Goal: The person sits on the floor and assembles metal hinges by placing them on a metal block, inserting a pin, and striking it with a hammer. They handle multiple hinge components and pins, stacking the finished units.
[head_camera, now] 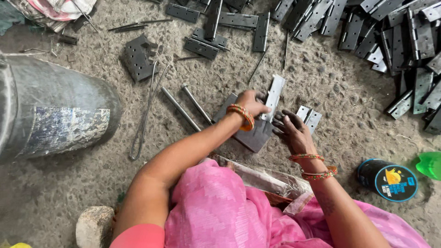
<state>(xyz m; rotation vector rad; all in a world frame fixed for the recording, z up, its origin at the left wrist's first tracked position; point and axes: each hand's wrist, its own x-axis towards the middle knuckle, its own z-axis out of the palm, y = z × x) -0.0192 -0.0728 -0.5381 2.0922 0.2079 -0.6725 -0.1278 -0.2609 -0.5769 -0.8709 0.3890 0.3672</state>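
Fingers of my left hand pinch the pale grey metal hinge leaf against the dark steel plate on the gritty concrete floor. My right hand lies flat, fingers spread; I judge steady downward pressure keeps the knuckles aligned.

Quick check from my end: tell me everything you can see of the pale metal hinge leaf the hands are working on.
The hinge leaf is a narrow, pale grey metal strip, brighter than the dark hinges piled nearby. It lies tilted, its far end pointing up and slightly right, with its lower end on a dark flat metal plate on the gritty floor. Small holes seem to run along it. The left hand grips its lower left side; the right hand, with blackened fingers, rests just below and right of it.
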